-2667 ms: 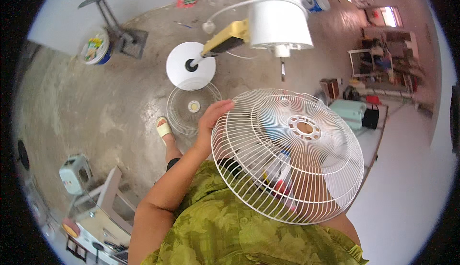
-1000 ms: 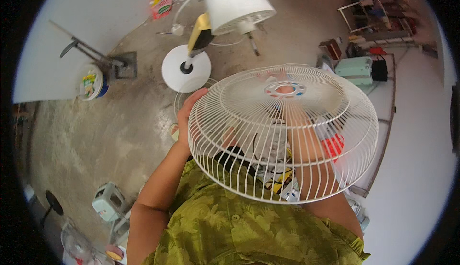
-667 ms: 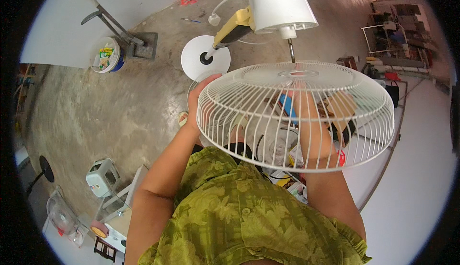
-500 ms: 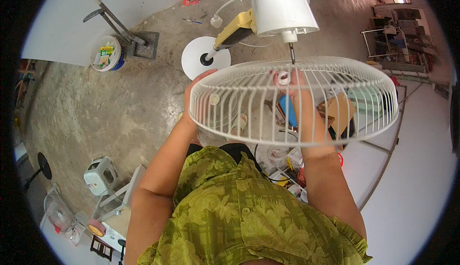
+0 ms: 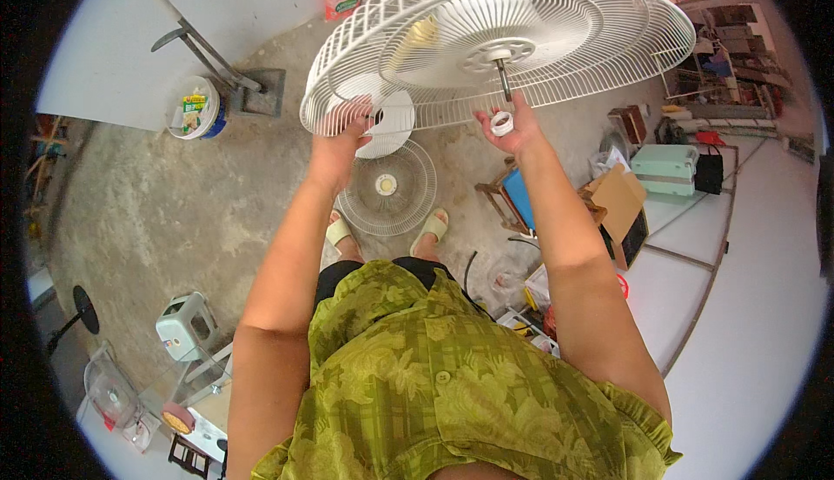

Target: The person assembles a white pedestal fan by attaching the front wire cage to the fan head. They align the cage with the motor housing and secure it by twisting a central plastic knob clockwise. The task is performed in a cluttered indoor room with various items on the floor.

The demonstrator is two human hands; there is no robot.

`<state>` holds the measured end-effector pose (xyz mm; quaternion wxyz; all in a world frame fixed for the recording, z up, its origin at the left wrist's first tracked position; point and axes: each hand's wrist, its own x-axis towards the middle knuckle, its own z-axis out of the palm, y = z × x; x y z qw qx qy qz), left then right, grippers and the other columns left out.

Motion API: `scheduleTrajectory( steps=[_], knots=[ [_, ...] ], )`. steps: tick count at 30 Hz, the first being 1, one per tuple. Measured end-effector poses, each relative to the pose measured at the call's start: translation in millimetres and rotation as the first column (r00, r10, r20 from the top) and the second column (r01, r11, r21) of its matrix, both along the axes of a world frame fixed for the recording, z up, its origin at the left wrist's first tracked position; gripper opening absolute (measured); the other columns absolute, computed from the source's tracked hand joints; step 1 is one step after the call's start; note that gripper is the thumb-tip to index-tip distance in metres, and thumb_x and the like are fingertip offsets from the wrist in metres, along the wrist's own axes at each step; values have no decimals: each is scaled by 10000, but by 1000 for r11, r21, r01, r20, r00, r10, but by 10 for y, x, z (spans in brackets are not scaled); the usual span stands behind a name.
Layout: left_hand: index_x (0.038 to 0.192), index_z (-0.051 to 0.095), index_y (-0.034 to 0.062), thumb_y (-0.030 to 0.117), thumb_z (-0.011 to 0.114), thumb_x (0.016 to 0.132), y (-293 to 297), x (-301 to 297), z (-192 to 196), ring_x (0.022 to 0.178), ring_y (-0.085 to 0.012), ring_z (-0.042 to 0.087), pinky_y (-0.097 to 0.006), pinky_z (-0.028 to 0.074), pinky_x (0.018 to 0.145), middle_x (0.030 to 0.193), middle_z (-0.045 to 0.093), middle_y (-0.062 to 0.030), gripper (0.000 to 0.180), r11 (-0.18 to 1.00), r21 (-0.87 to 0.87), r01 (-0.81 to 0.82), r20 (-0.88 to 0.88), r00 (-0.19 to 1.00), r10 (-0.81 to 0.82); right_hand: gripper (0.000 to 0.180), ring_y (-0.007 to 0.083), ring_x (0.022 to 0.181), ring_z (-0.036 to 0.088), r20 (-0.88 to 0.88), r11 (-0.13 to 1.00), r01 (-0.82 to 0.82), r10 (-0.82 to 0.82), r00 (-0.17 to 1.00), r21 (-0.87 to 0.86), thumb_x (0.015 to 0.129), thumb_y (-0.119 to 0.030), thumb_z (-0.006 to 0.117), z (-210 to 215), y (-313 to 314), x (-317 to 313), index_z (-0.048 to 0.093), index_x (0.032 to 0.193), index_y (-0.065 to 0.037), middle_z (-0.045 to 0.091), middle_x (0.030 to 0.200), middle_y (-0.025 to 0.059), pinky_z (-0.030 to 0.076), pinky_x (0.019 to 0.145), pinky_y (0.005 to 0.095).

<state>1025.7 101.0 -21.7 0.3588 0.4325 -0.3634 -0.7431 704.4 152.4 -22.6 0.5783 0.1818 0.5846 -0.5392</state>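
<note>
A white wire fan guard (image 5: 584,24) hangs tilted over the white motor housing, which shows only through its wires. The metal motor shaft (image 5: 503,80) pokes out through the guard's centre hole. At the guard's lower left rim is my left hand (image 5: 337,145), its fingers partly behind the wires and its thumb on the near side. Just below the shaft tip, my right hand (image 5: 519,132) holds a white plastic ring nut (image 5: 501,123), closed around it with the palm turned up. A second round wire guard (image 5: 417,206) lies on the floor by my feet.
The fan's round white base (image 5: 395,124) stands on the concrete floor. To the left are a bucket (image 5: 211,102), a long-handled dustpan (image 5: 261,93) and a plastic stool (image 5: 181,328). A cardboard box (image 5: 618,202) and mint-green case (image 5: 665,169) lie right.
The guard has gone up and away from me onto the shaft, its open side turning toward the motor. My right hand is no longer behind its wires and has the ring nut below the shaft.
</note>
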Motion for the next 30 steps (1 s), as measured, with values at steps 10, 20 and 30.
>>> scheduleTrajectory(
  steps=[10, 20, 30],
  knots=[
    [1106, 557, 25, 20, 493, 884, -65, 78, 219, 934, -186, 589, -291, 494, 740, 1062, 605, -78, 231, 993, 67, -95, 57, 994, 91, 576, 295, 814, 572, -25, 996, -54, 52, 998, -72, 865, -572, 439, 7, -156, 154, 399, 1004, -14, 506, 1101, 300, 517, 594, 329],
    [1191, 513, 60, 35, 505, 875, -80, 61, 299, 974, -200, 573, -321, 484, 786, 1099, 590, -72, 317, 998, 15, -59, 138, 989, 56, 594, 292, 772, 578, 37, 980, -142, 149, 988, -137, 878, -528, 451, -168, -148, 36, 354, 1118, 7, 519, 1056, 258, 507, 593, 350],
    [1213, 518, 59, 96, 496, 897, -161, 106, 503, 977, -187, 569, -329, 466, 802, 1091, 593, -60, 319, 997, -23, -71, 203, 976, 74, 544, 265, 731, 586, 28, 971, -182, 189, 982, -157, 893, -485, 449, -94, -208, 222, 361, 1134, -5, 542, 1040, 242, 495, 568, 354]
  ],
)
